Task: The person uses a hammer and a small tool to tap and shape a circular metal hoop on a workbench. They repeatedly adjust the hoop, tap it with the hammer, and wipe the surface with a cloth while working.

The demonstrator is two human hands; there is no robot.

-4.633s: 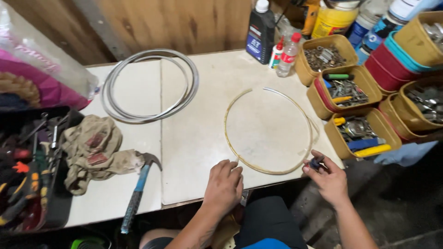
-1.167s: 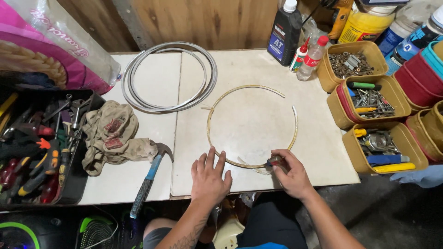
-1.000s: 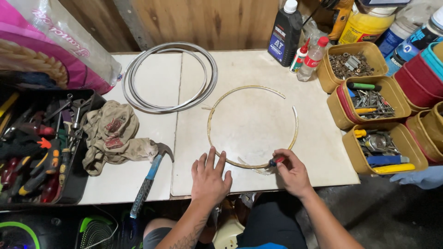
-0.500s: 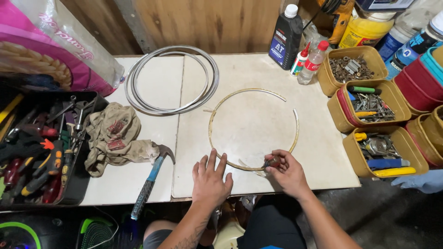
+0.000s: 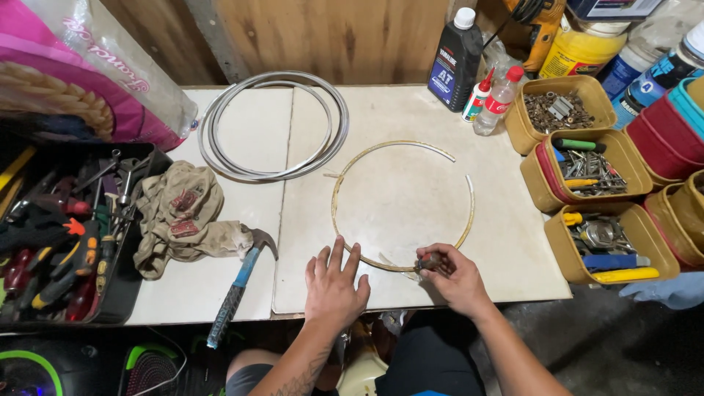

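My right hand [image 5: 456, 277] hides most of the small dark tool [image 5: 429, 262] it grips, so I cannot tell its kind. The black tool tray [image 5: 66, 242] and the pink bag [image 5: 81, 73] run off the left edge.

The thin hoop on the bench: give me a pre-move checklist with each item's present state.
1. Left hand flat on the table, fingertips at the near arc of the thin hoop: ok.
2. Right hand pinches a small dark tool at the hoop's near edge: ok.
3. Hoop closed all round: not ok, a gap shows at upper right.
4. Tool tip touching the hoop: cannot tell.
5. Hammer and rag lie apart from the hoop: ok.
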